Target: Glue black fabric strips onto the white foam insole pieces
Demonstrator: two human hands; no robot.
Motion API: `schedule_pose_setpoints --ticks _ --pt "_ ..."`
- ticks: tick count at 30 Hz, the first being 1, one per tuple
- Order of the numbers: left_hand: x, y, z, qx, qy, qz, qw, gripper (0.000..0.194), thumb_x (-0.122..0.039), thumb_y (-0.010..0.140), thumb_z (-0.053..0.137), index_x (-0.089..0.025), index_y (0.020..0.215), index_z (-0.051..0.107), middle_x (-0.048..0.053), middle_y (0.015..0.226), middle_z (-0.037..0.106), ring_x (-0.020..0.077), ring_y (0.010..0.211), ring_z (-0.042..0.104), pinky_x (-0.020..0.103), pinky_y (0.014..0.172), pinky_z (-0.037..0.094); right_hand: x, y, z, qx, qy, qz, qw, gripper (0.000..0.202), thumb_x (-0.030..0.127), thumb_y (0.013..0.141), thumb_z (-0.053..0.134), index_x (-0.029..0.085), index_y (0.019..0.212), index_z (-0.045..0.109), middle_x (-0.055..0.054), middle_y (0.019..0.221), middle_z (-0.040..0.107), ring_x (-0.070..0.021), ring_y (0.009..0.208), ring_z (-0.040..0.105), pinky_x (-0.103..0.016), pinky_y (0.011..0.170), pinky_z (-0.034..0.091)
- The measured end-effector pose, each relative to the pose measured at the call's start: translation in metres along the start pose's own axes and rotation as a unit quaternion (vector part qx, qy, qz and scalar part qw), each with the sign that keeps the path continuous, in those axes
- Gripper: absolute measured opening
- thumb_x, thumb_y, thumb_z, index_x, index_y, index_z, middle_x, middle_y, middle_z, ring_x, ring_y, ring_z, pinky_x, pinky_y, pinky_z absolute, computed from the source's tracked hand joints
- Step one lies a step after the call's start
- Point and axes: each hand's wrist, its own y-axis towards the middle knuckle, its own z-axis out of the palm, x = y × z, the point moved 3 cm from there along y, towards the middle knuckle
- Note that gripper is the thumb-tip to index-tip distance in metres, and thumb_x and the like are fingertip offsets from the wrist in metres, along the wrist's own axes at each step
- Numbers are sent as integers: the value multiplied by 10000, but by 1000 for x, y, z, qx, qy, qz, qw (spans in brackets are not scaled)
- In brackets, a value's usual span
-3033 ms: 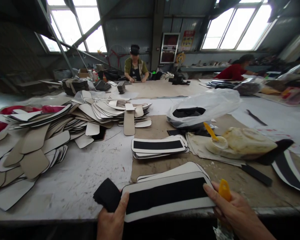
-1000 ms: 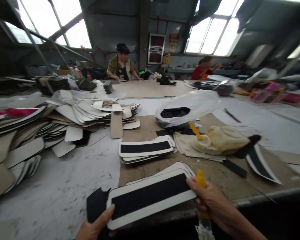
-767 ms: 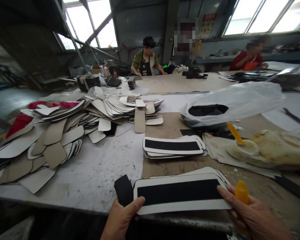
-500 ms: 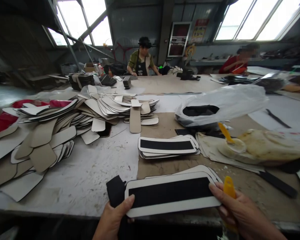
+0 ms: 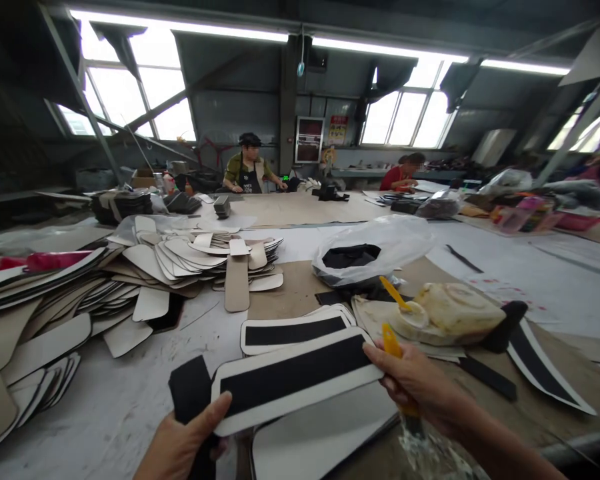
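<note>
Above the worktop (image 5: 130, 380), a panel (image 5: 300, 400) already faced with a black strip (image 5: 296, 375) is grasped by the left hand (image 5: 183, 437), with a black band (image 5: 190, 385), and right hand (image 5: 420, 380), with a yellow-handled brush (image 5: 391, 341), while the plain panel (image 5: 325, 430) beneath is left bare.

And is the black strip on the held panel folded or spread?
Spread: the black strip lies smoothly along most of the held panel, with no fold showing.
</note>
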Motion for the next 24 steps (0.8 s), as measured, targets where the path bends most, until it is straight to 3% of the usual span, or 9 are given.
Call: schedule_pose_setpoints --ticks 4,8,10,13,15,17,21,24 --pt "-35 38 19 63 78 49 994 395 -473 569 723 -100 627 603 2 516 558 97 450 472 217 443 374 33 47 -11 -33 -180 -63 981 390 545 720 536 217 592 368 77 418 383 -55 336 292 -200 365 221" --pt "-33 72 17 15 145 88 985 415 -487 551 717 -87 582 608 1 430 529 96 416 425 220 444 312 41 79 -30 -91 -256 -116 955 397 400 613 683 209 420 394 42 377 379 -111 411 397 -246 444 271" --pt "-22 70 9 -9 158 84 984 397 -478 546 719 -106 641 615 -22 443 528 103 438 425 223 469 317 41 76 -40 -122 -276 -149 942 377 378 603 699 202 414 425 28 420 405 -139 501 449 -254 508 299" --pt "-2 44 0 -17 220 61 973 387 -522 579 681 -154 562 563 -61 393 438 101 433 369 229 486 295 40 45 -44 -126 -277 -168 938 360 521 715 581 190 576 551 2 532 493 -158 573 489 -265 556 343" --pt "12 18 -2 -12 266 38 963 417 -556 595 651 -180 487 505 -61 372 403 106 422 345 239 482 284 39 18 -35 -106 -234 -181 949 491 633 781 420 185 758 621 -31 657 570 -163 621 522 -271 584 388" --pt "27 -4 0 -4 278 27 960 388 -558 592 649 -192 519 541 -48 372 433 133 419 377 253 476 294 35 -7 -20 -100 -196 -189 957 605 702 772 330 185 790 644 -56 726 599 -171 686 540 -265 609 417" --pt "58 -26 12 34 227 16 973 327 -514 578 670 -197 576 591 -25 390 487 174 427 437 264 452 311 4 -31 25 -85 -77 -129 985 604 722 746 346 173 723 596 -36 656 548 -112 512 467 -218 438 371" --pt "72 -29 16 23 201 22 979 333 -510 622 633 -185 575 573 -22 409 495 166 428 453 262 453 326 -23 -33 62 -54 31 -121 991 527 680 755 410 172 736 546 -10 645 513 -96 474 460 -212 417 366"
